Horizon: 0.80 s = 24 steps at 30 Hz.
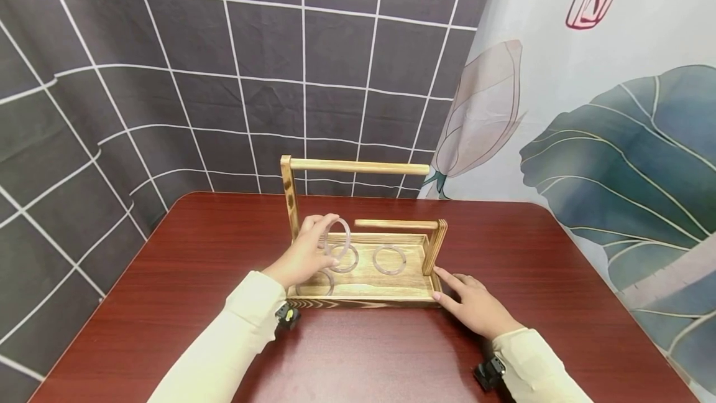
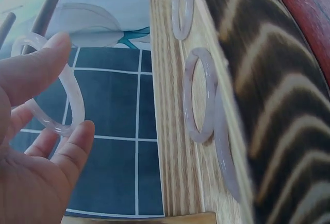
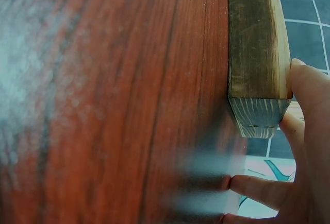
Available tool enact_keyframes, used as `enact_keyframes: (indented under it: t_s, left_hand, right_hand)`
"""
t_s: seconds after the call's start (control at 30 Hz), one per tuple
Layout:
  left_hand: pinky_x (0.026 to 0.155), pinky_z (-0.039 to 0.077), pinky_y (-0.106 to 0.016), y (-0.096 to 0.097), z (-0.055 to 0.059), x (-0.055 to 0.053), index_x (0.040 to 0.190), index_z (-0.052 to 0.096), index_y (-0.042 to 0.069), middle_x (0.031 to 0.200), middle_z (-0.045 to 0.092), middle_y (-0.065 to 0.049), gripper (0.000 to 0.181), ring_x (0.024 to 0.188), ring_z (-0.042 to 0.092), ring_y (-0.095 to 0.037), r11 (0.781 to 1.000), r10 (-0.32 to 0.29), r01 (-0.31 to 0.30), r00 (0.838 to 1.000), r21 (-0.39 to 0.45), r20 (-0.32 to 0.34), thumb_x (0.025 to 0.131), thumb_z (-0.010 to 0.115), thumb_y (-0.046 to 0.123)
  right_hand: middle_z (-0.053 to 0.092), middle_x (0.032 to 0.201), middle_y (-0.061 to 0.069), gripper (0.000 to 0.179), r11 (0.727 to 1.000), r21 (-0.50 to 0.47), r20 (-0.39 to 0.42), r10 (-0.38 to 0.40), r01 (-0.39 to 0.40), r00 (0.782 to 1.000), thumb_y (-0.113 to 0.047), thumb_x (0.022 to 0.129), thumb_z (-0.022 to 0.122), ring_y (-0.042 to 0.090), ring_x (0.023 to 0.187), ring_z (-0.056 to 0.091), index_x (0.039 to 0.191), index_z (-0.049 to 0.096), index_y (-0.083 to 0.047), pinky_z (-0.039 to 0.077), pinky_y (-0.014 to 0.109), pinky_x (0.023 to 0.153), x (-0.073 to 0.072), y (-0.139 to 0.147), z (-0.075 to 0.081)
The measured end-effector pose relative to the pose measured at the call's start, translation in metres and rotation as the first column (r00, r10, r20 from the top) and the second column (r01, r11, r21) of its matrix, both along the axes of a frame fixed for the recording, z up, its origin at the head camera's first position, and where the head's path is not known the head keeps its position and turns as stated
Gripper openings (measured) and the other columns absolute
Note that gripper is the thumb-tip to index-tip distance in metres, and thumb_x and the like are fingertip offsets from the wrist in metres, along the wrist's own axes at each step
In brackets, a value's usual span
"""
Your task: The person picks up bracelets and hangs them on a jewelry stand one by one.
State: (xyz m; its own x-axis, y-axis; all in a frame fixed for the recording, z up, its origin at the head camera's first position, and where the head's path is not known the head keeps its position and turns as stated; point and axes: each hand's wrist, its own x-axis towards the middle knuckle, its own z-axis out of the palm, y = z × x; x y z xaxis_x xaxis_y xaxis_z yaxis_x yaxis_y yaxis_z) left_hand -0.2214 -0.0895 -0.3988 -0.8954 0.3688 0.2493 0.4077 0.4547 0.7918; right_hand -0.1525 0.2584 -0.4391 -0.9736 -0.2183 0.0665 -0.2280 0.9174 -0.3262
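My left hand (image 1: 302,255) pinches a pale, translucent bangle (image 2: 76,95) between thumb and fingers, holding it upright above the left part of a wooden tray stand (image 1: 380,286). Flat on the tray floor lie three similar rings: one bangle (image 1: 390,273) at the right, another bangle (image 1: 344,271) near the middle and a bangle (image 1: 331,280) at the front left, partly behind the left hand. My right hand (image 1: 475,305), fingers extended, touches the tray's right end near the front corner; thumb and a fingertip meet the wood in the right wrist view.
A tall left post carries a long horizontal bar (image 1: 360,167) above the tray. From the shorter right post, a lower bar (image 1: 397,224) points left. The stand sits on a red-brown table (image 1: 212,241), with a grid-patterned cloth (image 1: 268,104) and floral cloth (image 1: 486,111) behind.
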Motion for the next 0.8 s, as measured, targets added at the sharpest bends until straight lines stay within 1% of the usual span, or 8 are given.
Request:
enact_keyframes:
  t_s: [0.17,0.27,0.4,0.5,0.57,0.7,0.8]
  left_hand:
    - [0.088,0.052,-0.04,0.002,-0.001,-0.001,0.142,0.041,0.008,0.133,0.035,-0.021,0.08,0.109,0.053,-0.035,0.999,0.007,-0.008,1.0,0.044,0.019,0.071,0.078,-0.002]
    - [0.089,0.052,-0.038,0.006,-0.001,-0.003,0.141,0.041,0.008,0.134,0.034,-0.022,0.08,0.114,0.05,-0.037,0.993,-0.009,0.002,0.998,0.122,0.055,0.071,0.077,-0.005]
    - [0.091,0.052,-0.036,0.011,0.001,-0.005,0.142,0.04,0.007,0.134,0.034,-0.022,0.081,0.119,0.045,-0.038,0.972,-0.043,0.014,0.992,0.234,0.122,0.071,0.077,-0.007]
    - [0.091,0.052,-0.035,0.015,0.001,-0.007,0.143,0.04,0.008,0.134,0.036,-0.02,0.083,0.119,0.046,-0.036,0.96,-0.044,-0.009,0.983,0.279,0.18,0.071,0.077,-0.006]
    - [0.093,0.051,-0.037,0.017,0.001,-0.009,0.143,0.04,0.009,0.134,0.038,-0.02,0.082,0.12,0.046,-0.035,0.955,-0.034,-0.031,0.977,0.296,0.213,0.071,0.078,-0.003]
    - [0.097,0.046,-0.044,0.021,-0.001,-0.012,0.143,0.041,0.009,0.133,0.045,-0.02,0.08,0.119,0.047,-0.033,0.949,-0.011,-0.067,0.969,0.31,0.245,0.073,0.078,0.003]
    - [0.095,0.045,-0.044,0.024,-0.003,-0.014,0.144,0.04,0.009,0.131,0.046,-0.019,0.079,0.117,0.047,-0.032,0.934,-0.017,-0.083,0.961,0.346,0.277,0.074,0.077,0.003]
  right_hand:
    - [0.056,0.125,0.022,0.057,1.0,-0.003,-0.001,0.004,-0.004,1.0,-0.05,0.093,0.055,0.043,0.119,0.05,0.141,0.05,-0.021,0.041,0.059,0.096,0.0,0.0,0.0]
    - [0.056,0.125,0.023,0.057,1.0,-0.005,-0.002,0.005,-0.005,1.0,-0.05,0.093,0.055,0.043,0.119,0.05,0.141,0.05,-0.021,0.041,0.059,0.096,0.0,0.0,0.001]
    - [0.056,0.125,0.022,0.056,1.0,-0.005,-0.003,0.004,-0.005,1.0,-0.049,0.093,0.055,0.043,0.119,0.05,0.141,0.05,-0.02,0.041,0.059,0.096,0.0,0.0,0.0]
    - [0.056,0.125,0.022,0.056,1.0,-0.004,-0.002,0.003,-0.003,1.0,-0.049,0.093,0.055,0.043,0.119,0.05,0.141,0.05,-0.02,0.041,0.059,0.096,0.001,0.0,0.001]
    - [0.057,0.125,0.022,0.056,1.0,-0.003,-0.001,0.004,-0.004,1.0,-0.049,0.093,0.055,0.043,0.119,0.05,0.141,0.05,-0.021,0.041,0.059,0.096,0.001,-0.001,0.002]
    - [0.056,0.125,0.022,0.056,1.0,0.0,0.005,0.002,-0.002,1.0,-0.049,0.093,0.055,0.042,0.12,0.05,0.141,0.05,-0.021,0.041,0.059,0.096,0.001,-0.001,0.002]
    - [0.056,0.125,0.022,0.056,1.0,-0.002,0.006,0.004,-0.004,1.0,-0.049,0.093,0.055,0.043,0.119,0.05,0.141,0.05,-0.021,0.041,0.059,0.096,0.001,0.0,0.001]
